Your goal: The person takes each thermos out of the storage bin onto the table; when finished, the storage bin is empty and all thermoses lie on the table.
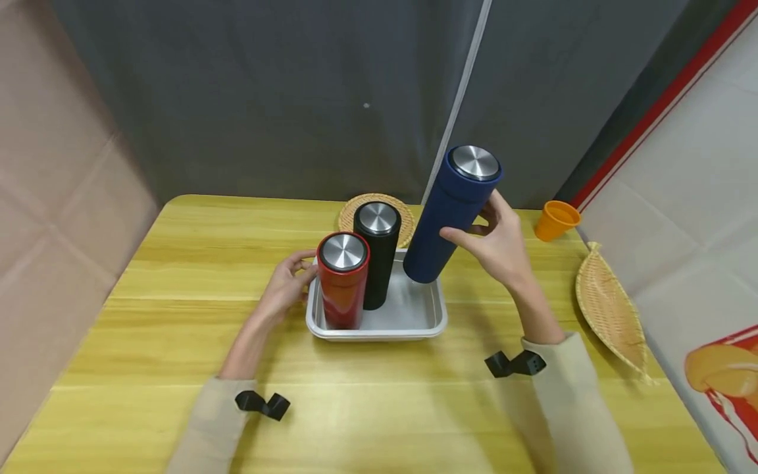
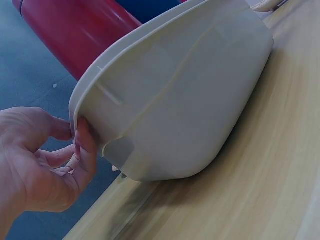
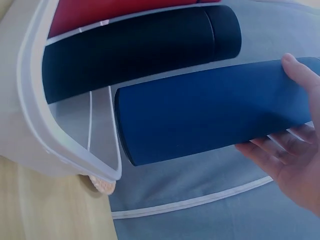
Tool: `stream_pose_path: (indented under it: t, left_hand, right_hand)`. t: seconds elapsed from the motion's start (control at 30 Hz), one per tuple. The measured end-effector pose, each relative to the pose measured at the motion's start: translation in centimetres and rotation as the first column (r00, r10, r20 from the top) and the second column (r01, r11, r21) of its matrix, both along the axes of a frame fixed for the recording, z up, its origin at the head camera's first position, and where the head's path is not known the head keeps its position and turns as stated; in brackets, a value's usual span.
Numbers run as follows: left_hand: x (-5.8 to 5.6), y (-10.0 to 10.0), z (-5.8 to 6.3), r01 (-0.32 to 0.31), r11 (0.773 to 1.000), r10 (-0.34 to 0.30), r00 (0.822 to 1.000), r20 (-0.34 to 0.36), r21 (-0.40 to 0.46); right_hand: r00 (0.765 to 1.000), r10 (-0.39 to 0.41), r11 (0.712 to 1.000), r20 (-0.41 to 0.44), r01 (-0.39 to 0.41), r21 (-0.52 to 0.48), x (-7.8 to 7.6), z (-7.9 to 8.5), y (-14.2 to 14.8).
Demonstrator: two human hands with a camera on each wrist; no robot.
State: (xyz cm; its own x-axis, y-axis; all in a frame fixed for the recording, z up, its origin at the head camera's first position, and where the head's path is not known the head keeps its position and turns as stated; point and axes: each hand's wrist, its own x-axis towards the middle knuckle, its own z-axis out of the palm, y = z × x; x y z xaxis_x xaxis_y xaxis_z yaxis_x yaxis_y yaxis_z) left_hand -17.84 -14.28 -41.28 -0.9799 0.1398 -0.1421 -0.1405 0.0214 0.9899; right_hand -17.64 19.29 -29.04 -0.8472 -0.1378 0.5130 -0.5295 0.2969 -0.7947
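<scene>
A blue thermos flask [image 1: 445, 214] with a steel-topped lid is gripped in my right hand [image 1: 500, 243], thumb on the near side and fingers behind. It tilts over the right part of a grey-white rectangular tray [image 1: 441, 309], its base just above the rim in the right wrist view. Inside the tray, a red thermos flask [image 1: 343, 289] and a black thermos flask [image 1: 379, 263] stand upright side by side at the left. My left hand [image 2: 47, 160] pinches the tray's left rim between thumb and fingers.
Behind the tray lies a round woven mat [image 1: 405, 214], partly hidden by the black flask. An orange cup [image 1: 556, 220] stands at the table's far right corner. Along the right edge rests a leaf-shaped woven basket [image 1: 610, 306]. A grey curtain [image 1: 266, 99] hangs behind the wooden table [image 1: 379, 401].
</scene>
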Motion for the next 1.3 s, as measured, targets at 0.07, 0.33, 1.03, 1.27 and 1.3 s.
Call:
stream_pose_path:
  t: [0.07,0.33,1.03,1.27,1.3]
  left_hand:
    - [-0.1,-0.3,0.0,0.001,1.0,-0.001,1.0,-0.003,0.0]
    - [0.2,-0.8,-0.3,0.017,0.999,-0.017,1.0,0.016,0.03]
    - [0.3,-1.9,-0.2,-0.003,0.991,-0.008,0.996,0.083,0.13]
    - [0.4,-2.1,-0.3,-0.002,0.991,-0.01,0.996,0.093,0.132]
    - [0.4,-2.1,-0.3,-0.001,0.991,-0.012,0.995,0.095,0.134]
  right_hand:
    - [1.0,-0.01,1.0,-0.006,0.01,-0.009,0.0,0.1,0.0]
    - [0.994,-0.105,0.994,-0.016,0.104,-0.044,0.2,-0.4,0.6]
    - [0.942,-0.291,0.957,0.164,0.285,0.059,-0.4,-1.9,1.5]
    - [0.942,-0.271,0.963,0.197,0.265,0.059,-1.9,-4.5,1.4]
    - [0.941,-0.277,0.961,0.197,0.271,0.059,-2.3,-5.1,1.6]
